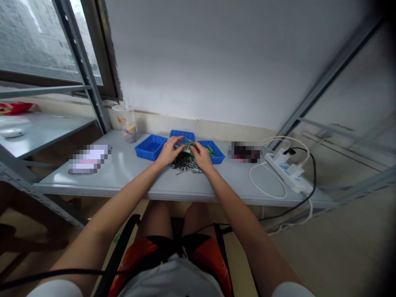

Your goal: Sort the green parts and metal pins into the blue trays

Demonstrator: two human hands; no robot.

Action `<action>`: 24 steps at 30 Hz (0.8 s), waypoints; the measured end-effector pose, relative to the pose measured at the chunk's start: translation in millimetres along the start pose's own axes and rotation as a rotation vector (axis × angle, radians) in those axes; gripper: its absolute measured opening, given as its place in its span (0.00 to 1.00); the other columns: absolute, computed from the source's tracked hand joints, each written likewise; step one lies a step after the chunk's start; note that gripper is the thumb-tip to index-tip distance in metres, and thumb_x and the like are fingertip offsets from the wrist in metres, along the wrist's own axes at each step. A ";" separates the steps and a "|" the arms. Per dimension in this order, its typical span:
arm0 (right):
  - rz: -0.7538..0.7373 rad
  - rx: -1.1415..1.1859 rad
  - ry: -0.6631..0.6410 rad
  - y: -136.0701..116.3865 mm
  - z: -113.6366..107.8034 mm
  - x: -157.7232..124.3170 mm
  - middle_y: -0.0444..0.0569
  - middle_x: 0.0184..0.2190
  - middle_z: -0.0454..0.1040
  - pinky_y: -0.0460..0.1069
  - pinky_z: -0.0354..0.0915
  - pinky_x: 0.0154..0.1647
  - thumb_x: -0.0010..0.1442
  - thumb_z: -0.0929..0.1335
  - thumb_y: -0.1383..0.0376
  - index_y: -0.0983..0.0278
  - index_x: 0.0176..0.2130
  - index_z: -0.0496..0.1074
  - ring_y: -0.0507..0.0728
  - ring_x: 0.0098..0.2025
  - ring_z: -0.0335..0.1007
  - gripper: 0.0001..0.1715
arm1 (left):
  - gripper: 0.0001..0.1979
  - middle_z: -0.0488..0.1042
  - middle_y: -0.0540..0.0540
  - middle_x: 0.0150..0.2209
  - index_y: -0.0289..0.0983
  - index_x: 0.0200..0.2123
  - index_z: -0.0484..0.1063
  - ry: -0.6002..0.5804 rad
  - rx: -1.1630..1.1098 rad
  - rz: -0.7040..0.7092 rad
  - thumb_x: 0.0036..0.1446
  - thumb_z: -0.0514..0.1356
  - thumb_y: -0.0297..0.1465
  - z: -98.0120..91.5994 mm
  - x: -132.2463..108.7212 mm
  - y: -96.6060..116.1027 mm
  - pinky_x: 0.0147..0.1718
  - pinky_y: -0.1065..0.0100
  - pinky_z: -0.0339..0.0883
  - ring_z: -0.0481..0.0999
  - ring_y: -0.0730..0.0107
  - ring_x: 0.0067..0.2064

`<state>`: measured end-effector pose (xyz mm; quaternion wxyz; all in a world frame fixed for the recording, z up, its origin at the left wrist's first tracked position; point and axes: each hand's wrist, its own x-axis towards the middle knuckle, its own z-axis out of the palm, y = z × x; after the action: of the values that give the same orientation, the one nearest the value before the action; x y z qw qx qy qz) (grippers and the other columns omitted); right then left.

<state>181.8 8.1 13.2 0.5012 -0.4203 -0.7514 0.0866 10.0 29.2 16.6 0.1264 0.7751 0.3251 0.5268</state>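
Observation:
Both hands meet over the middle of the table. My right hand [201,156] is closed, its thumb and fingers pinching a small green packet [187,149]. My left hand [169,152] comes in from the other side, fingers bent and thumb at the packet's left end. What exactly the packet is cannot be made out. Just below the hands lies a loose pile of thin dark metal pieces [186,164], like pins or screws. A blue tray [220,157] with green pieces in it stands by my right hand. Behind the hands is another blue tray [182,133], partly covered by my fingers.
A third blue tray [145,153] stands by my left wrist. Farther left are a plastic drink cup [127,126] and a blurred-out phone [91,159]. On the right lie a blurred dark object [246,152], a white power strip [286,173] and looping cables. Metal posts frame the table [123,177].

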 end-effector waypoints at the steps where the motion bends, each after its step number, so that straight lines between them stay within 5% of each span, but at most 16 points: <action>1: -0.002 -0.002 -0.005 0.2 -0.3 0.0 0.47 0.33 0.75 0.48 0.63 0.37 0.61 0.60 0.59 0.63 0.42 0.71 0.55 0.33 0.68 0.15 | 0.18 0.74 0.43 0.40 0.35 0.49 0.68 -0.007 -0.027 -0.035 0.56 0.58 0.34 -0.5 1.0 -2.4 0.36 0.68 0.68 0.73 0.67 0.39; 10: 0.008 -0.020 0.004 2.0 -1.5 0.5 0.46 0.31 0.74 0.48 0.62 0.35 0.61 0.61 0.59 0.62 0.41 0.71 0.55 0.31 0.68 0.15 | 0.14 0.76 0.46 0.32 0.34 0.38 0.74 -0.029 -0.060 -0.083 0.53 0.60 0.38 -3.6 2.2 -5.8 0.34 0.68 0.66 0.73 0.68 0.34; 24: 0.059 0.029 0.037 6.4 0.1 1.6 0.46 0.30 0.74 0.49 0.63 0.34 0.60 0.61 0.58 0.62 0.42 0.70 0.55 0.30 0.68 0.15 | 0.20 0.74 0.44 0.37 0.34 0.51 0.68 -0.135 0.026 0.043 0.56 0.58 0.35 -4.4 0.8 -7.2 0.36 0.67 0.68 0.73 0.68 0.35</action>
<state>185.0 13.3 10.7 0.5182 -0.4364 -0.7281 0.1045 3.6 34.6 15.2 0.1267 0.8172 0.3060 0.4718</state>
